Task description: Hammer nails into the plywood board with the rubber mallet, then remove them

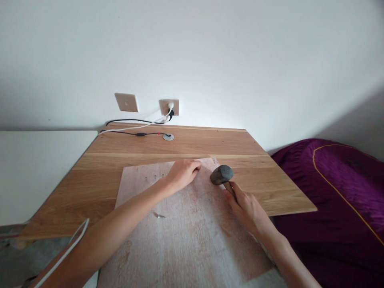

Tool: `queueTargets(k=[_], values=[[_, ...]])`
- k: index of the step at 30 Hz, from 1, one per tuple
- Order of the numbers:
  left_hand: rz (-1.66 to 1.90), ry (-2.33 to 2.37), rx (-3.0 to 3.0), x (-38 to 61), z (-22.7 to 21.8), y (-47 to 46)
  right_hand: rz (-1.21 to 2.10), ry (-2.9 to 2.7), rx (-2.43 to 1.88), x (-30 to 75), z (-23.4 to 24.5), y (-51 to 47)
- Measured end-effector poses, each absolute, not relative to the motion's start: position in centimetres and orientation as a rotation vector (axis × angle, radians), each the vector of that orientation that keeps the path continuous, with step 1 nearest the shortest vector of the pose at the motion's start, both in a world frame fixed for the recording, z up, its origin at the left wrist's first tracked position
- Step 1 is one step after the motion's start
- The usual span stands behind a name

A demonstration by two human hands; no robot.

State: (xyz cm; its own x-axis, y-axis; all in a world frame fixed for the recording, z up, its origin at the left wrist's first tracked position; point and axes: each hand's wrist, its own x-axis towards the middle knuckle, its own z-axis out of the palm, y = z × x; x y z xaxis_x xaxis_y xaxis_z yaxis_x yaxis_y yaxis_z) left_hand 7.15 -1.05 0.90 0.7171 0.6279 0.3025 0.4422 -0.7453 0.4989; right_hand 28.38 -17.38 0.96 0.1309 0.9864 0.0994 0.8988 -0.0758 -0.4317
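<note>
My right hand [244, 202] is wrapped round the wooden handle of a mallet [222, 174] with a dark grey head. The mallet head is over the right edge of a pale, whitewashed board [177, 224]. Near the far edge of that board, my left hand [183, 173] is closed, thumb and fingertips pinched together low over the surface. Whatever sits between those fingertips is too small to make out. A small metal nail or screw [159, 215] lies on the board nearer to me. Several small dark nails or holes [155, 176] run in a row left of my left hand.
Beneath the board is a wooden tabletop [285, 192] with a cable grommet [168, 137]. Black and white cables [129, 129] run to a wall socket [169, 107]. A white surface [39, 172] adjoins on the left, and a purple cloth-covered item [336, 188] stands on the right.
</note>
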Motion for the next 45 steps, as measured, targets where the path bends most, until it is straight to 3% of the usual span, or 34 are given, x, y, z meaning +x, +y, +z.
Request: queueTargets(k=[25,45], values=[[0.700,0.951,2.300,7.4,-0.2,-1.8,0.569,-1.777,-1.968,26.7,4.4,-15.7],[0.732,1.008,2.460,7.3,-0.4,-1.8,0.403,-1.903,-1.929,25.4,4.0,-13.6]])
